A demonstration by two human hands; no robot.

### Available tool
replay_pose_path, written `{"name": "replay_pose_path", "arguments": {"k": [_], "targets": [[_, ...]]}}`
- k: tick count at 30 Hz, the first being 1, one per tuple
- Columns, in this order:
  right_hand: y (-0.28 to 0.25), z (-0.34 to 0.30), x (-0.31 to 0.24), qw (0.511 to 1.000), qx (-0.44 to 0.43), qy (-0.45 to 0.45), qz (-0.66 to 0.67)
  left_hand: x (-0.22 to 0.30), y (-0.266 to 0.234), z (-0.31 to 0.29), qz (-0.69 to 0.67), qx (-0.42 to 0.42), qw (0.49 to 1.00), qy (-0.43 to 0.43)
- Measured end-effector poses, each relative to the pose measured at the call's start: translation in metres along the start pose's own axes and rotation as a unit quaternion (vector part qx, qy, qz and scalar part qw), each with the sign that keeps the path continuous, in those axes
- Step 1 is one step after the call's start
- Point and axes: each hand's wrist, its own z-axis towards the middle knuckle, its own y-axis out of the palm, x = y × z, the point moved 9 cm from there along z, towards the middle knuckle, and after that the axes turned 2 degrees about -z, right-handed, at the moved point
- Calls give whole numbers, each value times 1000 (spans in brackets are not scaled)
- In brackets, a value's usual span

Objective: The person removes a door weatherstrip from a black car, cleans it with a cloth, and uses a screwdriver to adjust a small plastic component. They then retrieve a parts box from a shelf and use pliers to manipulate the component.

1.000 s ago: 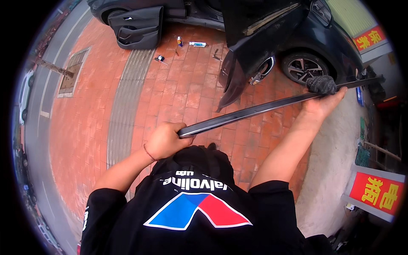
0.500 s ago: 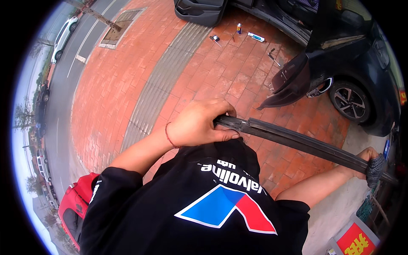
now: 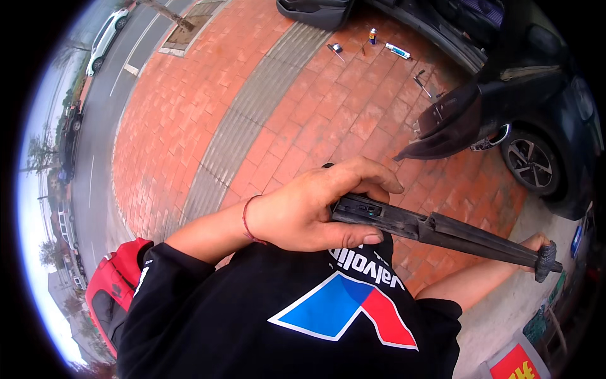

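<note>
A long black trim strip [image 3: 457, 237] stretches across in front of me, sloping down to the right. Its left end, showing a slot, lies in my left hand [image 3: 306, 205]. The thumb runs along the near side while the other fingers curl loosely over the far side. Toward the strip's other end, my right hand [image 3: 533, 245] is closed around it. Bunched about the strip by that hand is a dark grey textured cloth [image 3: 545, 263]. Most of the right fingers are hidden behind the strip and cloth.
A dark car [image 3: 536, 82] with an open door [image 3: 319, 12] stands ahead right. A brown-black panel [image 3: 445, 126] juts out near its wheel [image 3: 530, 163]. On the red paving lie a tube [image 3: 398, 51], a can [image 3: 373, 36] and a hand tool [image 3: 423, 83]. A red car [image 3: 110, 287] is at left.
The strip has rolled, exposing the slot at its left end. My left fingers have loosened and lifted from it. The cloth now sits wrapped closer around the strip by my right hand.
</note>
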Motion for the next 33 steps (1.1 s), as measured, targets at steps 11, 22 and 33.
{"name": "replay_pose_path", "arguments": {"k": [11, 22, 33], "targets": [[8, 7, -12, 999, -19, 29, 38, 7, 6, 11, 0, -16, 1000, 18], [14, 16, -19, 1000, -9, -2, 21, 4, 10, 10, -17, -21, 999, 24], [21, 19, -14, 1000, 0, -14, 1, 6, 16, 10, -22, -35, 999, 26]]}}
